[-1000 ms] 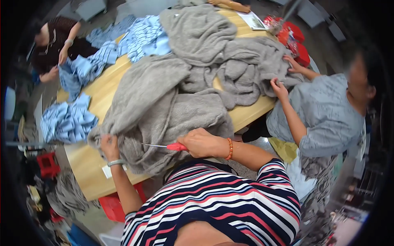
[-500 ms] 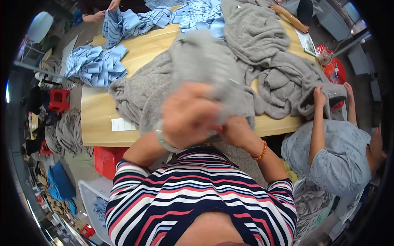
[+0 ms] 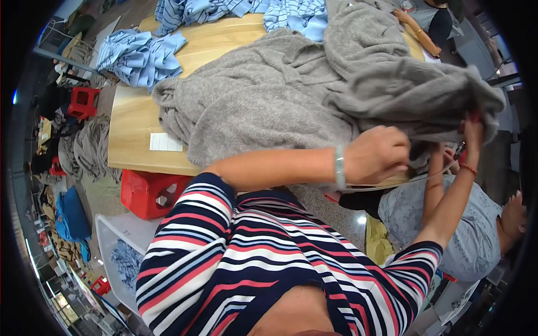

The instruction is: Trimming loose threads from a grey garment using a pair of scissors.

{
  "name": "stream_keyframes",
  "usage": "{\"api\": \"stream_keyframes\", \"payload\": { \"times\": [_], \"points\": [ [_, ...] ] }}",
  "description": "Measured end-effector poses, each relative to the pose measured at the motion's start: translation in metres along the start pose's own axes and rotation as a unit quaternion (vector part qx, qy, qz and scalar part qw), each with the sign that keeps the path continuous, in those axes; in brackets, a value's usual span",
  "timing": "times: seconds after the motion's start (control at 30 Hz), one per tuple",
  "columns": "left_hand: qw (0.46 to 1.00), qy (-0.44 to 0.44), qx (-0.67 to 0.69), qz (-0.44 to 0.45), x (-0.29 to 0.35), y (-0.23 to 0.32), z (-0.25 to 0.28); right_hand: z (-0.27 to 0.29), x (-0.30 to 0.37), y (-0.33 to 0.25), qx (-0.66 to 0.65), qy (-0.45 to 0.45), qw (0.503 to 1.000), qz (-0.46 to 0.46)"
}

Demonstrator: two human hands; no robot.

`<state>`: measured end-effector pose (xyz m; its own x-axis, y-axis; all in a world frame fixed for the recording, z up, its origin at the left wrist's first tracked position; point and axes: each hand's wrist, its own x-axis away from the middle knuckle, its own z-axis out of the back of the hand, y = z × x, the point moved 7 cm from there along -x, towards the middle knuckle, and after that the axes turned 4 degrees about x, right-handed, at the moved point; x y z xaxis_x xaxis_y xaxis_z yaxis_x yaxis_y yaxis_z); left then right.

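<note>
A grey knit garment (image 3: pixel 414 95) is lifted off the right side of the table, its far end raised and blurred by motion. My right hand (image 3: pixel 473 134), with an orange bead bracelet at the wrist, is closed at that raised end. A small red thing shows at its fingers, too unclear to name. My left hand (image 3: pixel 376 155), with a pale bangle, reaches across to the right with its fingers curled, by the table's front edge. What it holds, if anything, is hidden. Another large grey knit garment (image 3: pixel 269 106) lies spread on the table, left of the lifted one.
Light-blue striped clothes (image 3: pixel 140 56) lie along the table's left and far edges. White paper labels (image 3: pixel 166 142) are near the front left. A co-worker in grey (image 3: pixel 465 224) sits close at my right, hands beside mine. A red stool (image 3: pixel 151 193) and white bin (image 3: pixel 106 241) stand lower left.
Both hands have swung right from the middle front. The grey garment that was bunched and blurred before me is now raised at the right. The spread garment is more in view.
</note>
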<state>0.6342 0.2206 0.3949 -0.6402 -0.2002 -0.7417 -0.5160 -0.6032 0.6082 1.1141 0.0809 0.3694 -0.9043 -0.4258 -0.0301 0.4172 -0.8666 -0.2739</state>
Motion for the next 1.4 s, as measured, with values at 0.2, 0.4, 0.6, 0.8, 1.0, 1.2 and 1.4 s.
{"api": "stream_keyframes", "payload": {
  "times": [0.2,0.4,0.6,0.8,1.0,1.2,1.4],
  "points": [
    [0.943,-0.043,-0.211,0.256,0.18,-0.059,0.09,-0.094,0.084,-0.08,-0.107,-0.078,0.991,0.011],
    [0.81,-0.104,-0.459,0.35,0.299,-0.056,0.162,-0.183,0.253,-0.233,-0.114,-0.205,0.926,0.296],
    [0.843,0.113,-0.219,0.477,0.3,-0.067,0.253,-0.235,0.365,-0.285,0.043,-0.261,0.879,0.396],
    [0.865,0.182,-0.304,0.355,0.215,-0.066,0.401,-0.222,0.29,-0.333,-0.005,-0.037,0.945,0.326],
    [0.783,0.2,-0.386,0.444,0.304,-0.143,0.458,-0.196,0.321,-0.394,-0.119,-0.178,0.92,0.328],
    [0.78,0.111,-0.326,0.522,0.342,-0.154,0.44,-0.267,0.439,-0.371,0.013,-0.231,0.881,0.412],
    [0.831,0.083,-0.285,0.471,0.32,-0.169,0.476,-0.309,0.413,-0.369,0.019,-0.255,0.896,0.362]
  ]
}}
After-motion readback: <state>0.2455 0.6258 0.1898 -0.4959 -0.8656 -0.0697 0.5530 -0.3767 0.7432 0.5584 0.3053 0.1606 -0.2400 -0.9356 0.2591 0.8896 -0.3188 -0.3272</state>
